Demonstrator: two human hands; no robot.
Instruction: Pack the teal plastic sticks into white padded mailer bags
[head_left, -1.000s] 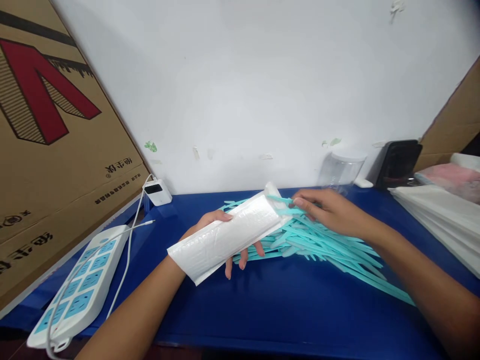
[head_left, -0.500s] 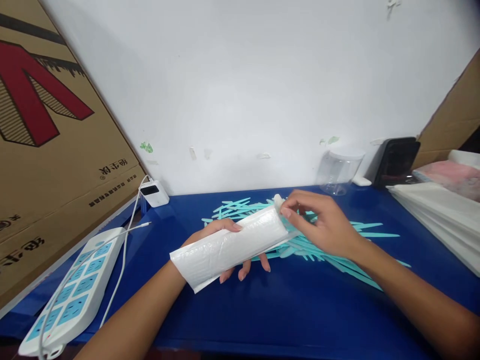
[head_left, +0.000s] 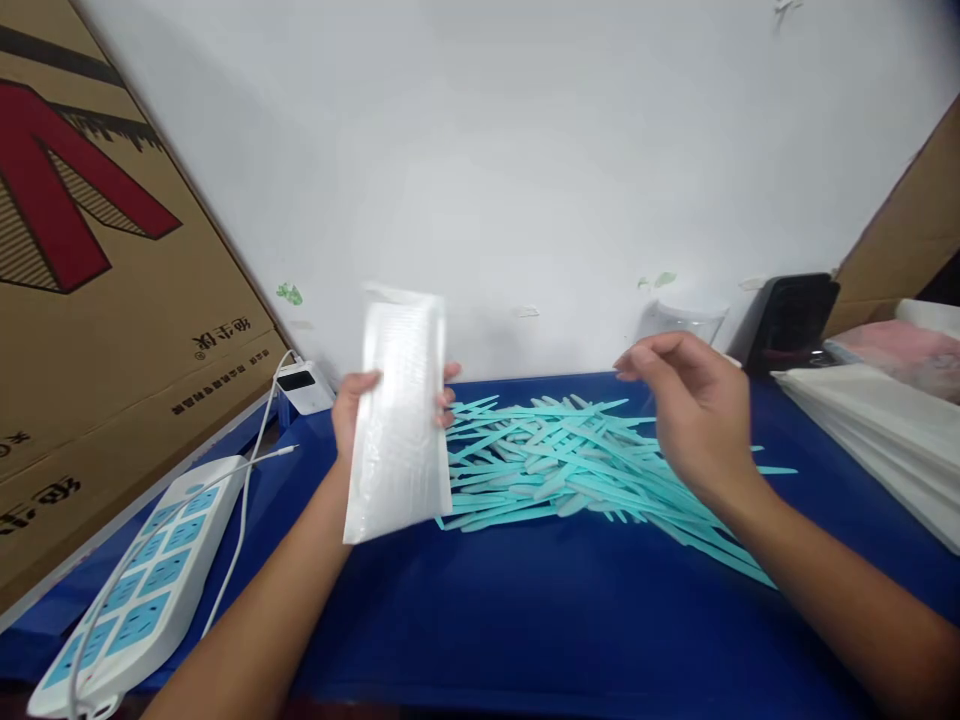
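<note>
My left hand grips a white padded bubble mailer, thumb on one edge and fingers showing past the other. The mailer stands nearly upright, tilted slightly, in front of the wall and the left end of a pile. That pile is made of slim, tapered teal sticks, some with pale grey parts, lying criss-crossed on the blue tabletop. Above the pile's right side, my right hand is raised apart from the mailer. Its thumb and fingertips are pinched together; whether anything small is between them cannot be made out.
On the left lie a white power strip with a cable and a small white device, beside a large cardboard box. Along the back right stand a clear jar and a black object. White mailers are stacked at right.
My left hand has swung the mailer up and left, from slanting to nearly upright. My right hand has let go of the mailer's end and moved up and right. More of the pile shows.
</note>
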